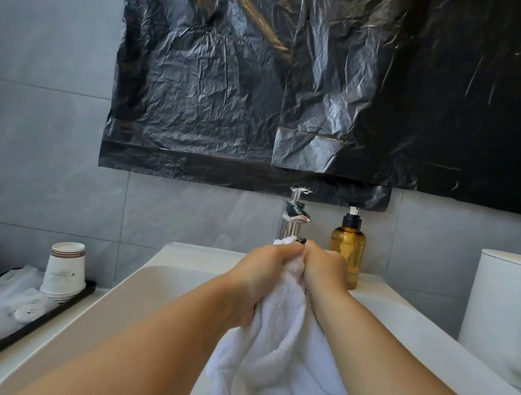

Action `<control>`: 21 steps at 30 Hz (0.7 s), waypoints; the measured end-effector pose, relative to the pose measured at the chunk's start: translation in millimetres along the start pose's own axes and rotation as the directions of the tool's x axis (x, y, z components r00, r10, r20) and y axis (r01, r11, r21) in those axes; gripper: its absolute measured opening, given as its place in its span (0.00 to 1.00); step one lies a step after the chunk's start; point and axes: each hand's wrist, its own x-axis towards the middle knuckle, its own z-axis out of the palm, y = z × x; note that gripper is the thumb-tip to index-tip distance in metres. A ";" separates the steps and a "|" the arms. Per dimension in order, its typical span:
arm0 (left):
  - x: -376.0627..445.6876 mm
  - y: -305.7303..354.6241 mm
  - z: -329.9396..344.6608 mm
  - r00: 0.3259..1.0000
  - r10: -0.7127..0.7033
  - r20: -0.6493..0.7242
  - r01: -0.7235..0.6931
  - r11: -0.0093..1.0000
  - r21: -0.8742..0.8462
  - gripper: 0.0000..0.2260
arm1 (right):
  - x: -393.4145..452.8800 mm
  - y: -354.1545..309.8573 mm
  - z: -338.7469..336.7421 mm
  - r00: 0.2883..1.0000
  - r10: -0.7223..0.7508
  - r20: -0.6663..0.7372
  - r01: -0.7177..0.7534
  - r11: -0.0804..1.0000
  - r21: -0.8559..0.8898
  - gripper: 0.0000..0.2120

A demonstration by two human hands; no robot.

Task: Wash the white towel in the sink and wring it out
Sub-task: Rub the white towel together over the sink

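A white towel [281, 368] hangs bunched between my forearms over the white sink [147, 278]. My left hand [265, 268] and my right hand [325, 268] grip its top end side by side, fingers curled round the cloth, just below the chrome tap [296, 214]. The towel's lower folds drop into the basin near the bottom of the view. I cannot tell whether water is running.
An amber pump bottle [346, 247] stands right of the tap on the sink's back ledge. A black tray [20, 329] at the left holds stacked paper cups [64, 270] and wrapped packets. A white container [512, 318] stands at the right. Black plastic sheeting [308, 77] covers the wall.
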 end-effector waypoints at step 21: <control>18.2 -1.5 -21.1 0.899 0.108 -0.424 -0.186 0.972 -0.146 0.09 | -40.3 -6.1 28.9 0.916 -0.379 0.129 0.388 0.920 -0.054 0.25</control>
